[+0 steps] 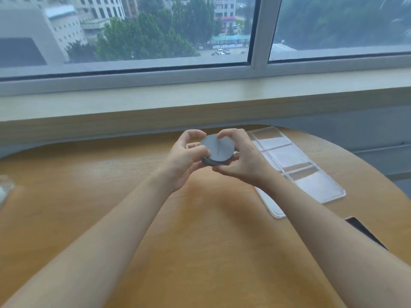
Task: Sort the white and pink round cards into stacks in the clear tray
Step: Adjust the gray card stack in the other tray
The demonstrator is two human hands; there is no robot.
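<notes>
A wide window (142, 30) with a pale sill runs along the far wall, looking out on trees and buildings. Below it sits the rounded wooden counter (200, 241). On its right side lies the clear plastic tray (295, 161), divided into square compartments. Above the counter's middle, just left of the tray, both hands hold a stack of round cards (216, 151), the top one whitish with faint print. The left hand (184, 161) cups the stack, thumb on top; the right hand (240, 156) pinches the top card's edge between fingers and thumb.
</notes>
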